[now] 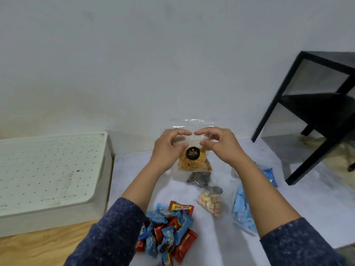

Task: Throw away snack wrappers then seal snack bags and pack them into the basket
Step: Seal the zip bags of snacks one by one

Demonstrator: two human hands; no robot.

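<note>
1. Between the two hands, lifted above the worktop point(240, 246), hangs a clear chip bag point(194, 160): the left hand point(169, 144) and right hand point(219, 143) each pinch its top strip.
2. To seal well, I would press thumbs and forefingers outward along the strip, keeping the bag upright.
3. Below lie a candy pile point(169, 233), a cereal bag point(211, 202) and blue packets point(244, 210); no basket is visible.

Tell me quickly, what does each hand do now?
Left hand: pinching the clear plastic bag of orange crinkle sticks.
Right hand: pinching the same bag's top.
</note>
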